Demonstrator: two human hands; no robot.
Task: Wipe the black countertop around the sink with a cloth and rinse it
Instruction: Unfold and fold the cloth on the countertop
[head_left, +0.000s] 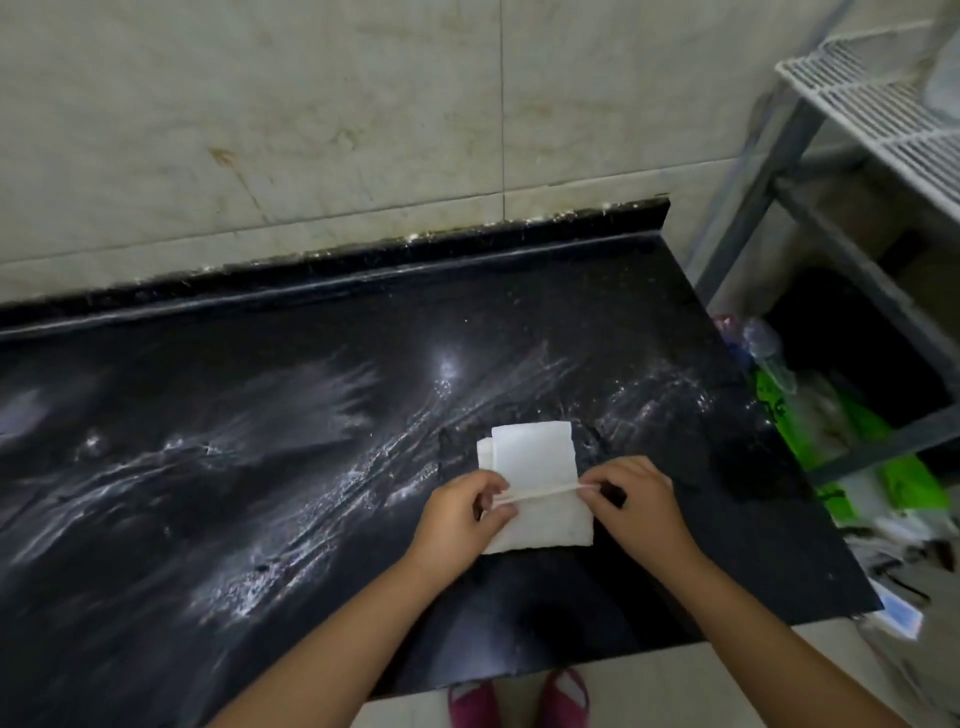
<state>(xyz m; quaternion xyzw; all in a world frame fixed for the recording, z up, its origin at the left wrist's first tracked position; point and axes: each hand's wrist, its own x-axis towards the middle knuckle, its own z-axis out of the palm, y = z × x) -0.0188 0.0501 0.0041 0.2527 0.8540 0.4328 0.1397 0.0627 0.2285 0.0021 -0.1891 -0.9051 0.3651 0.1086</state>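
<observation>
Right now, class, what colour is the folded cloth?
White, seen in the head view: the cloth lies on the black countertop.

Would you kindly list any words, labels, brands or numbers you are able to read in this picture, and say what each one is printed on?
No text can be read.
Green bags beside the countertop: dark markings, too blurred to read.
Blue-and-white item at the countertop's right corner: too small and blurred to read.
White cloth, which both hands hold: no print visible.
</observation>
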